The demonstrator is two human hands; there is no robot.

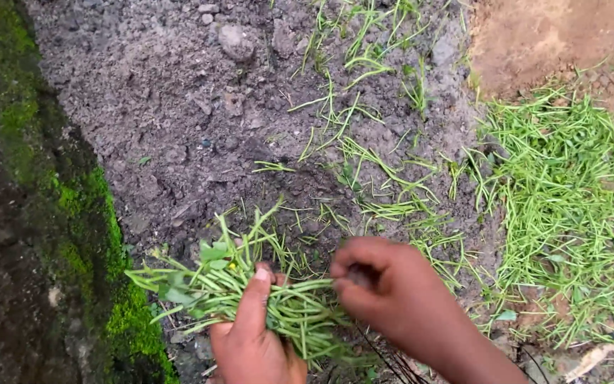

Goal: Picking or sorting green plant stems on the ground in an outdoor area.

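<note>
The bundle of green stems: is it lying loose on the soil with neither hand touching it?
No: the left hand grips the bundle of green stems while the right hand pinches its end.

I'm holding the bundle of stems point(250, 295) in my left hand point(254, 341) at the near edge, and my right hand point(381, 288) is sitting just right of it, touching the bundle's right end. The mossy bank point(72, 235) is running along the left, with the bare soil point(172, 107) lying beyond my hands and loose stems point(371, 171) scattered on it. The heap of cut stems point(563, 206) is lying to the right, with the dirt patch point(548, 35) behind it.
</note>
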